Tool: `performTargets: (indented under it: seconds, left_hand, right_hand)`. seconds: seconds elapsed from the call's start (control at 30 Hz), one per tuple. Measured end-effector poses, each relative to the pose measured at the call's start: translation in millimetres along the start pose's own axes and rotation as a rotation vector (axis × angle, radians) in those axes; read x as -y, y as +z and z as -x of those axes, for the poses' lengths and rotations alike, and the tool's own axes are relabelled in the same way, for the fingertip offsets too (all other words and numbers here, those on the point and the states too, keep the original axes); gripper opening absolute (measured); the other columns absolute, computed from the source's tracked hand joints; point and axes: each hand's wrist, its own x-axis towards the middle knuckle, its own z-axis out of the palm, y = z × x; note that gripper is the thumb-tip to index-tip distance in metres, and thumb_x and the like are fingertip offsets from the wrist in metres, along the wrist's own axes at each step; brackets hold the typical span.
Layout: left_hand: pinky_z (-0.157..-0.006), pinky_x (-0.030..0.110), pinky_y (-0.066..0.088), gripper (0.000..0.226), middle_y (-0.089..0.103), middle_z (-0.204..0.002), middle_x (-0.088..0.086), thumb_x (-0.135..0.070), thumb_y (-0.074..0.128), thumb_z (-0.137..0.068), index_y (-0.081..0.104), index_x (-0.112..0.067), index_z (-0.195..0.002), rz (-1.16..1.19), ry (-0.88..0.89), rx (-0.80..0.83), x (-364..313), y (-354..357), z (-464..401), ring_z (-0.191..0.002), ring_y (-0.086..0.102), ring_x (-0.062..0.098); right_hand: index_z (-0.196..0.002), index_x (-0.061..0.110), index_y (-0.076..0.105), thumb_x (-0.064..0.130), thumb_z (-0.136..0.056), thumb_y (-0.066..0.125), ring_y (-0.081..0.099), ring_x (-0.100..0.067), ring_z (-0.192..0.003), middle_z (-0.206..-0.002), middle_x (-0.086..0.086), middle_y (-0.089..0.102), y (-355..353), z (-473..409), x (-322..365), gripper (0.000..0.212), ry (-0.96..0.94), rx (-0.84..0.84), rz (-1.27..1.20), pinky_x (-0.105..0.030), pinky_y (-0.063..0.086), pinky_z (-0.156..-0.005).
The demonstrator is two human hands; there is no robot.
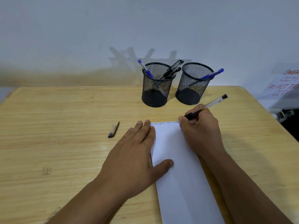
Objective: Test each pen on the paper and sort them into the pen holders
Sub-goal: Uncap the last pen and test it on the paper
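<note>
Head view: a clear black-ink pen (pixel 208 105) is pinched by the right hand (pixel 201 126), its tip touching the white paper's (pixel 178 159) top edge at 1 o'clock. The paper is pressed flat by the left hand (pixel 137 152), fingers straight. Two mesh pen holders (pixel 156 88) (pixel 192 89) stand at 12 o'clock; a pen cap (pixel 113 130) lies at 10.
</note>
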Motion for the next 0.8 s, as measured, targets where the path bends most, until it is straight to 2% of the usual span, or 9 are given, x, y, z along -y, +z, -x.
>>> performTargets:
  seconds: [0.1, 0.23, 0.33, 0.43, 0.53, 0.7, 0.8]
  left_hand:
    - [-0.106, 0.019, -0.017, 0.097, -0.017, -0.162, -0.011, -0.08, 0.024, -0.081, -0.006, -0.025, -0.155, 0.001, 0.004, 0.0, -0.5, -0.5, -0.1, -0.134, -0.024, -0.005]
    - [-0.104, 0.018, -0.018, 0.098, -0.016, -0.162, -0.011, -0.081, 0.025, -0.081, -0.004, -0.025, -0.156, 0.01, 0.006, -0.016, 0.2, 0.4, 0.0, -0.134, -0.023, -0.005]
    - [-0.107, 0.019, -0.016, 0.097, -0.016, -0.162, -0.011, -0.08, 0.024, -0.081, -0.005, -0.025, -0.156, 0.011, 0.012, -0.014, 0.5, 0.2, 0.1, -0.137, -0.022, -0.003]
    - [-0.11, 0.02, -0.014, 0.097, -0.016, -0.162, -0.011, -0.08, 0.024, -0.081, -0.005, -0.025, -0.156, 0.015, 0.009, -0.02, 0.7, 0.5, 0.0, -0.145, -0.018, 0.002]
    - [-0.11, 0.02, -0.014, 0.097, -0.015, -0.162, -0.01, -0.08, 0.024, -0.081, -0.003, -0.024, -0.156, 0.021, 0.016, -0.019, 0.9, 0.9, -0.2, -0.147, -0.016, 0.004]
    - [-0.109, 0.019, -0.015, 0.097, -0.015, -0.162, -0.011, -0.08, 0.026, -0.082, -0.003, -0.025, -0.156, 0.024, 0.017, -0.026, 1.0, 0.7, 0.4, -0.147, -0.016, 0.003]
    - [-0.108, 0.019, -0.016, 0.097, -0.015, -0.162, -0.011, -0.079, 0.026, -0.082, -0.003, -0.024, -0.156, 0.028, 0.014, -0.021, 0.6, 0.2, 0.1, -0.146, -0.017, 0.003]
  right_hand:
    - [-0.096, 0.013, 0.063, 0.027, -0.091, 0.067, 0.06, -0.001, -0.069, -0.08, 0.004, 0.069, -0.8, 0.9, 1.9, 0.015, 0.011, -0.012, -0.033, -0.008, 0.037, -0.055]
    - [-0.091, 0.018, 0.057, 0.025, -0.092, 0.066, 0.054, 0.0, -0.065, -0.071, 0.013, 0.058, -3.3, 3.1, 4.7, 0.011, -0.004, 0.022, -0.012, -0.006, 0.034, -0.052]
    - [-0.093, 0.017, 0.057, 0.027, -0.091, 0.066, 0.057, -0.001, -0.067, -0.076, 0.008, 0.063, -2.3, 3.9, 2.9, 0.013, -0.005, 0.006, -0.021, -0.011, 0.038, -0.055]
    - [-0.094, 0.016, 0.06, 0.028, -0.09, 0.066, 0.059, 0.004, -0.063, -0.074, 0.01, 0.064, -0.6, 4.0, 0.5, 0.014, -0.004, -0.038, -0.032, -0.006, 0.039, -0.051]
    - [-0.093, 0.015, 0.06, 0.027, -0.09, 0.066, 0.058, 0.0, -0.067, -0.075, 0.007, 0.067, 0.1, 3.7, 0.2, 0.014, -0.007, -0.051, -0.038, -0.006, 0.036, -0.055]
    - [-0.09, 0.017, 0.058, 0.025, -0.091, 0.066, 0.054, -0.001, -0.066, -0.07, 0.013, 0.059, -1.1, 3.3, 1.2, 0.011, -0.018, -0.023, -0.021, -0.008, 0.034, -0.054]
    - [-0.092, 0.016, 0.059, 0.026, -0.091, 0.066, 0.055, -0.002, -0.066, -0.072, 0.01, 0.061, -1.3, 1.7, 1.3, 0.012, -0.01, -0.011, -0.018, -0.01, 0.036, -0.055]
